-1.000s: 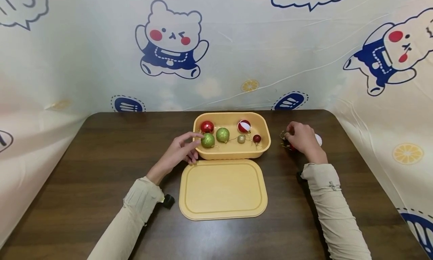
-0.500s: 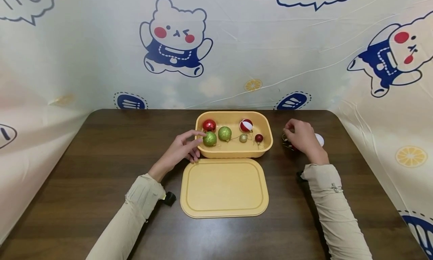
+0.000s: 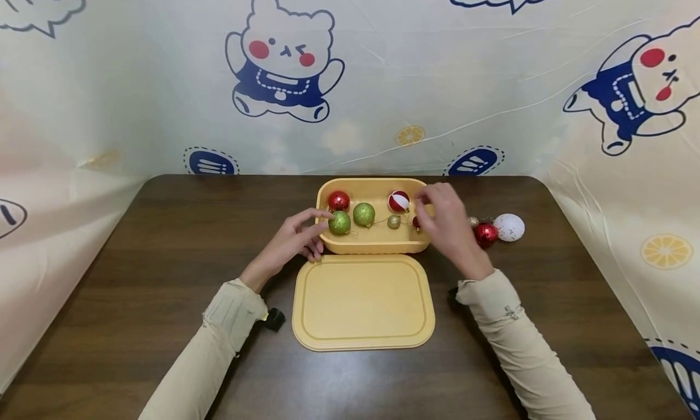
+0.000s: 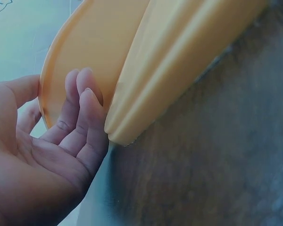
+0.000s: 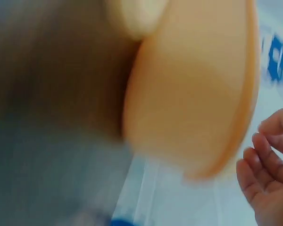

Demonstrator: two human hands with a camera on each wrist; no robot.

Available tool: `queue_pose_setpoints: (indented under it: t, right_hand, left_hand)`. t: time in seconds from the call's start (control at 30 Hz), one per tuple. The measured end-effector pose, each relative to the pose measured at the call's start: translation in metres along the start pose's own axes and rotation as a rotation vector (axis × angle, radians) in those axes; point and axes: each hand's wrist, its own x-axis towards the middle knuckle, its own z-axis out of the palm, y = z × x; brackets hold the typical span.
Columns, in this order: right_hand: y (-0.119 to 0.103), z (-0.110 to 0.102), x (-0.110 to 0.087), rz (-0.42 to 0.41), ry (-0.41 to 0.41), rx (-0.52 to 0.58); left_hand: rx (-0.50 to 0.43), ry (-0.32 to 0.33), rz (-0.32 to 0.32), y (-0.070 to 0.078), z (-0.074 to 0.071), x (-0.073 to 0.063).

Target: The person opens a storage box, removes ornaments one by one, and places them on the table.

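In the head view a yellow plastic box (image 3: 377,247) holds several Christmas baubles. My left hand (image 3: 292,237) holds its left end, with index finger and thumb over the rim and the other fingers against the outer wall, near a green glitter bauble (image 3: 339,223). Over the box's right end is my right hand (image 3: 445,222), blurred, thumb and fingertips close together. Whether it pinches anything cannot be seen. A small dark red bauble (image 3: 417,224) lies just beside it. In the right wrist view the right hand (image 5: 269,165) appears beside the box wall (image 5: 188,94), with no bauble visible at the fingertips.
The yellow lid (image 3: 363,302) lies flat in front of the box. Right of the box sit a red bauble (image 3: 486,234), a white speckled bauble (image 3: 510,227) and a small gold bauble (image 3: 473,222). A printed cloth (image 3: 377,73) hangs behind the table.
My right hand has moved left from the pile of baubles to the box's right end, uncovering the red and gold baubles there. My left hand stays at the box's left end.
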Motion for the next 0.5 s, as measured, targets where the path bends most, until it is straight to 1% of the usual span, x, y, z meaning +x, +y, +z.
queue_pose_setpoints:
  t: [0.03, 0.1, 0.17, 0.27, 0.4, 0.5]
  right_hand:
    - [-0.007, 0.005, -0.001, -0.039, -0.013, 0.009]
    - [-0.018, 0.014, -0.003, -0.088, -0.083, 0.016]
    - [-0.025, 0.022, -0.006, -0.092, -0.175, 0.006]
    - [-0.028, 0.028, -0.010, -0.043, -0.270, 0.012]
    - [-0.027, 0.032, -0.010, 0.049, -0.321, 0.018]
    - [-0.029, 0.036, -0.007, 0.101, -0.366, -0.046]
  left_hand:
    - [0.002, -0.001, -0.002, 0.000, 0.000, 0.000]
    - [0.008, -0.007, -0.002, 0.001, 0.000, 0.001]
    - [0.013, -0.014, -0.001, 0.001, 0.001, 0.002]
    - [0.022, -0.023, 0.000, 0.002, 0.002, 0.004]
    - [0.030, -0.013, -0.007, 0.001, 0.001, 0.003]
    - [0.033, -0.001, -0.010, 0.000, 0.000, 0.001]
